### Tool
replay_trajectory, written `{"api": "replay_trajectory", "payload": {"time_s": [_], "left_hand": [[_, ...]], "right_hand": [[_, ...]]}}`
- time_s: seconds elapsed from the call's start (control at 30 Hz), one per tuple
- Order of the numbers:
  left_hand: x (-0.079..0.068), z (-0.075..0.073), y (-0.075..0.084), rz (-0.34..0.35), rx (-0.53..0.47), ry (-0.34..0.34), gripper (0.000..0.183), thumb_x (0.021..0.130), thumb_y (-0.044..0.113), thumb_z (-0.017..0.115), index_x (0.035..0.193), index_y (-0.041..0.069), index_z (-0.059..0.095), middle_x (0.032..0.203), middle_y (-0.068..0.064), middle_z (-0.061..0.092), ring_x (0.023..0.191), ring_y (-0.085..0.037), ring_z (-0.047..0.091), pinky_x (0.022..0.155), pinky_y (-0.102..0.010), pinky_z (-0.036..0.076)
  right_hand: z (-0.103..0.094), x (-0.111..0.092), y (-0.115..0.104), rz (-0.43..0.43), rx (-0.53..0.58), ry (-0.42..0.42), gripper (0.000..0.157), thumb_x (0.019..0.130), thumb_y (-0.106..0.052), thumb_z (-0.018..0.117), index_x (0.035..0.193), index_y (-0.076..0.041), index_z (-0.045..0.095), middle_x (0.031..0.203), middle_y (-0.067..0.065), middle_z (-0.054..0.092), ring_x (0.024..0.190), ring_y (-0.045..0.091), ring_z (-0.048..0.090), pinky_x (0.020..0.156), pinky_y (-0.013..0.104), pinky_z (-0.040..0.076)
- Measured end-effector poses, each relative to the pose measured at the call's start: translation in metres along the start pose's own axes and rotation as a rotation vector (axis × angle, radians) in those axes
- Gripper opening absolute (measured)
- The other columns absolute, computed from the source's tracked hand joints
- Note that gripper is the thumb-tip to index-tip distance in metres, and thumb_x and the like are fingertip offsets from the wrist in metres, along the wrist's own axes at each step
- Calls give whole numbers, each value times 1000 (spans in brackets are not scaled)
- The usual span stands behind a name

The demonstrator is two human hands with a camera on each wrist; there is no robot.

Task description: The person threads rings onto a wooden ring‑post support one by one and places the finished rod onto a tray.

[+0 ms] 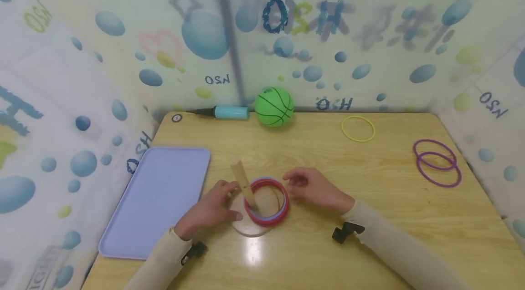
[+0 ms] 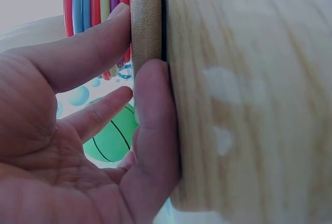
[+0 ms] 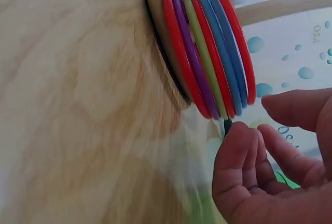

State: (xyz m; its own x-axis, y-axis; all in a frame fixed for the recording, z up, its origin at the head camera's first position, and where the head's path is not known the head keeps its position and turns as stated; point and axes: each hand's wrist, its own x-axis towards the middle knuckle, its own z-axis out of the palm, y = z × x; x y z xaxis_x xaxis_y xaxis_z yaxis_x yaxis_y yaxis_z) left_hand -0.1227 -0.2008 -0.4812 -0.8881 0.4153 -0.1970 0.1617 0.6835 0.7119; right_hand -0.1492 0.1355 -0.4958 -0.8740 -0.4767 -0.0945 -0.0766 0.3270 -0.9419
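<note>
A wooden peg stand has a round base (image 1: pixel 246 227) on the table and a wooden peg (image 1: pixel 242 178) rising from it. Several thin rings (image 1: pixel 268 223) in red, blue, yellow-green and purple are stacked around the peg, red on top. At the base's left edge, my left hand (image 1: pixel 211 208) holds on, thumb against its upper face and a finger at its rim (image 2: pixel 148 32). My right hand (image 1: pixel 316 189) hovers just right of the ring stack (image 3: pixel 207 53), its fingers loosely bent with nothing between them.
A lavender tray (image 1: pixel 160 208) lies left. Along the back are a blue pump (image 1: pixel 231 112), a green ball (image 1: pixel 274 106) and a small round object (image 1: pixel 177 118). A yellow ring (image 1: pixel 342 132) lies back right; two overlapping purple rings (image 1: pixel 436 185) are at far right.
</note>
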Motion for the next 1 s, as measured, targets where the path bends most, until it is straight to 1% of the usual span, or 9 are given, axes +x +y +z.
{"api": "replay_trajectory", "payload": {"time_s": [0.07,0.23,0.4,0.5,0.63,0.7,0.77,0.87,1.0], "left_hand": [[-1,0,1,-5,-7,2,74,73,18,97,140,23,65,118,-16,57,103,-26,56,85,-41,51],[-2,0,2,-21,-16,3,75,73,18,96,141,23,65,118,-16,56,103,-27,57,86,-41,51],[-3,0,2,-17,-7,0,75,74,19,96,142,24,65,118,-16,56,104,-27,57,87,-41,51],[-2,0,1,0,9,7,74,73,20,97,141,22,65,117,-16,57,103,-26,57,87,-42,52],[-2,-1,1,16,10,11,73,73,19,97,139,21,66,116,-16,57,102,-26,57,86,-42,52],[-2,-1,1,16,1,8,73,73,19,96,139,21,65,116,-16,57,102,-26,57,85,-42,52],[-2,-1,1,13,2,8,73,74,18,96,140,21,65,115,-16,56,102,-26,56,85,-41,52],[-2,-1,1,6,1,6,75,74,18,96,141,21,65,115,-16,56,102,-25,56,85,-40,52],[-2,-1,1,3,-14,3,75,73,17,96,142,22,65,116,-16,56,102,-26,56,85,-40,51]], "right_hand": [[-6,-1,3,-11,-53,19,29,98,-14,74,126,-5,71,104,7,73,97,18,67,84,24,56],[-22,-6,8,-18,-94,57,26,100,-16,73,124,-5,72,106,6,73,98,15,66,89,24,55],[-43,-7,16,-25,-145,81,25,102,-20,71,123,-6,73,105,5,73,98,14,66,89,24,54],[-60,-4,24,-9,-150,99,26,103,-22,70,124,-7,72,104,6,72,93,15,66,82,25,55],[-84,0,32,31,-116,120,29,104,-23,69,127,-6,71,105,13,71,86,20,66,70,30,57],[-95,1,34,41,-112,133,31,104,-23,68,129,-5,69,106,16,71,85,22,66,67,32,57],[-105,2,35,50,-117,156,33,105,-24,68,131,-5,68,107,18,71,84,24,67,66,32,57],[-121,2,37,58,-117,197,35,105,-24,66,133,-2,66,108,22,71,85,24,67,69,31,58],[-143,4,43,63,-107,275,37,106,-23,65,135,1,64,107,22,70,86,19,67,72,30,59]]}}
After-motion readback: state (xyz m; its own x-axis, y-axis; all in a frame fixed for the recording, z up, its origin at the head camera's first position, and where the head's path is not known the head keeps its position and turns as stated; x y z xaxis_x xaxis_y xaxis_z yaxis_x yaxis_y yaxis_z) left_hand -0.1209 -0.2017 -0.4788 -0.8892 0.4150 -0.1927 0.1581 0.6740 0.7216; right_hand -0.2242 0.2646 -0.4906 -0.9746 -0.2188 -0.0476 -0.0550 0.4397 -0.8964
